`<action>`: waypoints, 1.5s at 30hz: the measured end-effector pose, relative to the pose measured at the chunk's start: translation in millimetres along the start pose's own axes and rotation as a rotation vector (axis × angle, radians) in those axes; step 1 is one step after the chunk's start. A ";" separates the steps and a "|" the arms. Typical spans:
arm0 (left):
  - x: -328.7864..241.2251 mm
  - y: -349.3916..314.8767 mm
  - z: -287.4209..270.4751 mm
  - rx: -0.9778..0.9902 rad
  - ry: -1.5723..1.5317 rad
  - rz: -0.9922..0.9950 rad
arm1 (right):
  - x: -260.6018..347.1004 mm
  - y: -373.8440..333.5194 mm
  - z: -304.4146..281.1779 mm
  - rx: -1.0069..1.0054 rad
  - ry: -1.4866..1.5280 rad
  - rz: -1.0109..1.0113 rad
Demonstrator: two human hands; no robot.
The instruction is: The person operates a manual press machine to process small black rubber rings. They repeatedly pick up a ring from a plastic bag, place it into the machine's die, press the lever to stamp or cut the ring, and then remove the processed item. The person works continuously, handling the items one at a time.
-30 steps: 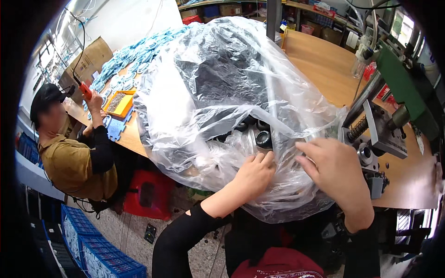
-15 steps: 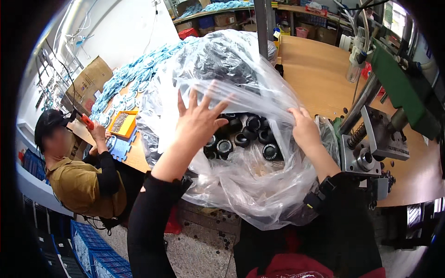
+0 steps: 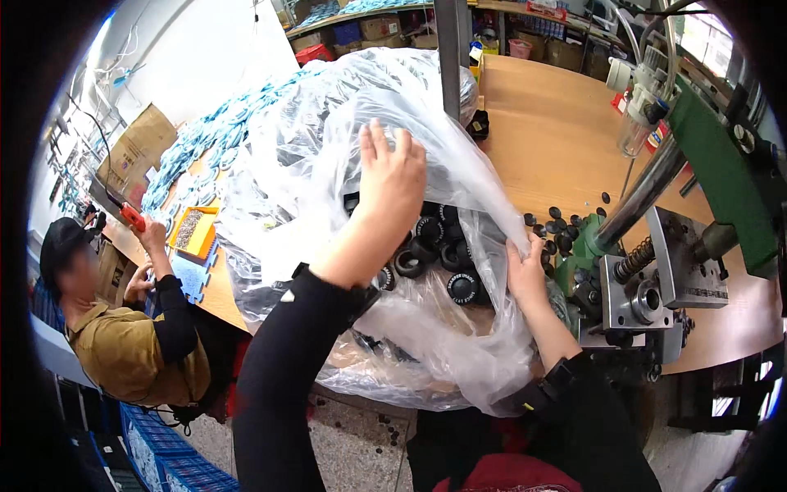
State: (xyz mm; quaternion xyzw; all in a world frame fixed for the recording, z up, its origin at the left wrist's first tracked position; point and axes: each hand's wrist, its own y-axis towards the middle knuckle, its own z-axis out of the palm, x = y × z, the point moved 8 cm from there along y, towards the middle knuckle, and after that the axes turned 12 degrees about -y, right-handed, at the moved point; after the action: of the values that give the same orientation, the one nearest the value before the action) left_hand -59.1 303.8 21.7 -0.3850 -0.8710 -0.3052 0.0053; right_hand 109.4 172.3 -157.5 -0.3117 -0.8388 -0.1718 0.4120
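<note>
Our right hand clutched the slippery-looking, translucent plastic bag sensibly by its rim; whether our left hand gripped, we couldn't tell.

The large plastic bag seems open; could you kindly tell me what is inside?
Inside the bag, black round parts lie heaped at its opening; its cloudy folds and the left hand hide the rest.
</note>
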 end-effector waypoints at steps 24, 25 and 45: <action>-22.7 -102.6 -14.7 0.431 -1.501 -0.484 | 10.6 -81.4 -48.8 -0.118 -0.051 -0.235; -26.8 -117.9 -18.5 0.584 -1.796 -0.708 | 11.0 -80.7 -52.0 -0.162 0.016 -0.188; -212.5 -121.1 -145.8 0.250 -1.746 -0.452 | -62.3 -231.5 -186.3 0.327 -0.208 -0.596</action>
State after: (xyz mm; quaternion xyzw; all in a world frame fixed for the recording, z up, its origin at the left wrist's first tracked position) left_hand -24.2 21.3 24.6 -0.2961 -0.6469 0.1977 -0.6744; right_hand 93.5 -125.8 -102.4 0.0012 -0.9467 -0.1153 0.3008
